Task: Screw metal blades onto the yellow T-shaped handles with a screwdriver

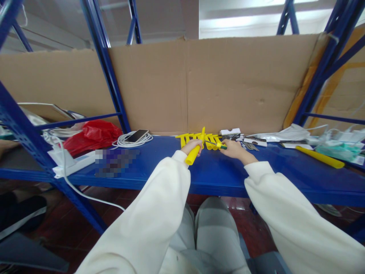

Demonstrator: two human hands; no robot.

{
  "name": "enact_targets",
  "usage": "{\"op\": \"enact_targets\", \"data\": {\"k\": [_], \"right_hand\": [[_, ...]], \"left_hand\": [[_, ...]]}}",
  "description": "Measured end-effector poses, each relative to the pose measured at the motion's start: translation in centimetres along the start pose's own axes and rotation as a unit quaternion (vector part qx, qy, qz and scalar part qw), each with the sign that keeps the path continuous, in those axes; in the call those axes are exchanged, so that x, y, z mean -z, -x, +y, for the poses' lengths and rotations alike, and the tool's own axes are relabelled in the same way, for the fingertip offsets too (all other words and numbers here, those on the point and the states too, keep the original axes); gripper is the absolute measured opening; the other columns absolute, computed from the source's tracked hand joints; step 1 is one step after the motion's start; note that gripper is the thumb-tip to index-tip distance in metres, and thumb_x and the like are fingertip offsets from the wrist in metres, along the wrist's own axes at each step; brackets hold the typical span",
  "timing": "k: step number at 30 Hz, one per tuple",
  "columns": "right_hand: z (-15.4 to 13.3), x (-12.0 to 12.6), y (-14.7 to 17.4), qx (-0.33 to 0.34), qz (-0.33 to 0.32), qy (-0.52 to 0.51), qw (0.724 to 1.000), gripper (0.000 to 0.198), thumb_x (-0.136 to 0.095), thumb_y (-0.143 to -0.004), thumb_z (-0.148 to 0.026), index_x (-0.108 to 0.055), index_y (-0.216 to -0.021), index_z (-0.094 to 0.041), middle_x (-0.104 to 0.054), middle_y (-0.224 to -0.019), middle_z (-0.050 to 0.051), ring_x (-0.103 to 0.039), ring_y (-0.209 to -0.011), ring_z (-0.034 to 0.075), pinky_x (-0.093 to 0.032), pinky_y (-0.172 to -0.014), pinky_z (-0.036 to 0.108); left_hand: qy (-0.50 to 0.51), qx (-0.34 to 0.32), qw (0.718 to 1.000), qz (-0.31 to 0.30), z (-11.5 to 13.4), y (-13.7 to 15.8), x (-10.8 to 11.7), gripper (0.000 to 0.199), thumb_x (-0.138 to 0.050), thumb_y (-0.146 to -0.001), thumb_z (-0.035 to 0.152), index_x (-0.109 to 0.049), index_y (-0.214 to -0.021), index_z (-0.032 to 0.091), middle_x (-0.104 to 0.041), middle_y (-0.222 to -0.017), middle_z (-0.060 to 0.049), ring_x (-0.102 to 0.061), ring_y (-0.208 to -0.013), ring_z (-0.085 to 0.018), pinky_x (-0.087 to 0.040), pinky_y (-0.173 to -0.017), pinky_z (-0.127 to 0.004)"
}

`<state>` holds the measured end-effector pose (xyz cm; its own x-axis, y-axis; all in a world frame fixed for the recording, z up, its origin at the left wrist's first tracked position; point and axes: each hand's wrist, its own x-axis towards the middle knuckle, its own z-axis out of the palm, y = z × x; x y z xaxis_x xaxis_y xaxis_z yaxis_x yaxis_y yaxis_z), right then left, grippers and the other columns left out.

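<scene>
My left hand [194, 146] is closed round a yellow plastic tool with a thick tube-like handle [193, 155]. Its narrower head points up and away from me. In my right hand [232, 148] is a screwdriver [221, 146] with a yellow and dark green handle. The thin shaft reaches left to the head of the yellow tool; whether the tip touches it I cannot tell. Just behind both hands, several similar yellow tools [211, 145] lie in a row on the blue shelf [159, 160], partly hidden by my hands.
Small boxes [230, 132] and flat metal pieces [251, 146] lie right of the row. Farther right is another yellow tube-handled piece [322, 157]. A phone [137, 136] rests on coiled white cable [122, 141], beside a red bag [92, 136] and a white power strip [76, 163]. Cardboard [242, 83] stands behind.
</scene>
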<state>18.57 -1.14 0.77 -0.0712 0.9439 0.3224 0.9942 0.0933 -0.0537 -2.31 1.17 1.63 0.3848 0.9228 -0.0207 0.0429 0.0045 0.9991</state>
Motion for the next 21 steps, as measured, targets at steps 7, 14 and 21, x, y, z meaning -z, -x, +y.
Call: {"op": "enact_targets", "data": {"k": [7, 14, 21], "right_hand": [[0.37, -0.1, -0.14, 0.037, 0.024, 0.01, 0.999, 0.033, -0.064, -0.082, -0.016, -0.068, -0.115, -0.014, -0.074, -0.116, 0.016, -0.07, -0.104, 0.026, -0.048, -0.085, 0.028], [-0.22, 0.39, 0.44, -0.011, -0.013, 0.013, 1.0, 0.035, -0.063, -0.085, -0.024, -0.065, -0.119, -0.014, -0.075, -0.112, 0.017, -0.071, -0.101, 0.029, -0.048, -0.078, 0.03], [-0.15, 0.62, 0.35, 0.001, -0.029, 0.01, 1.0, 0.028, -0.061, -0.086, -0.026, -0.069, -0.111, -0.015, -0.076, -0.111, 0.016, -0.072, -0.099, 0.028, -0.047, -0.076, 0.029]], "left_hand": [[-0.004, -0.014, 1.0, 0.022, -0.07, 0.15, -0.17, 0.021, -0.052, -0.07, 0.013, -0.044, -0.052, 0.021, -0.046, -0.04, 0.001, -0.041, -0.034, -0.01, -0.035, -0.038, -0.021], [-0.043, -0.02, 0.999, -0.003, -0.15, 0.05, 0.03, 0.016, -0.051, -0.068, 0.011, -0.047, -0.056, 0.021, -0.048, -0.042, 0.001, -0.044, -0.037, -0.011, -0.038, -0.041, -0.023], [-0.067, -0.025, 0.997, 0.006, -0.2, 0.25, -0.07, 0.015, -0.052, -0.072, 0.013, -0.048, -0.059, 0.02, -0.048, -0.042, 0.002, -0.045, -0.036, -0.011, -0.037, -0.04, -0.021]]}}
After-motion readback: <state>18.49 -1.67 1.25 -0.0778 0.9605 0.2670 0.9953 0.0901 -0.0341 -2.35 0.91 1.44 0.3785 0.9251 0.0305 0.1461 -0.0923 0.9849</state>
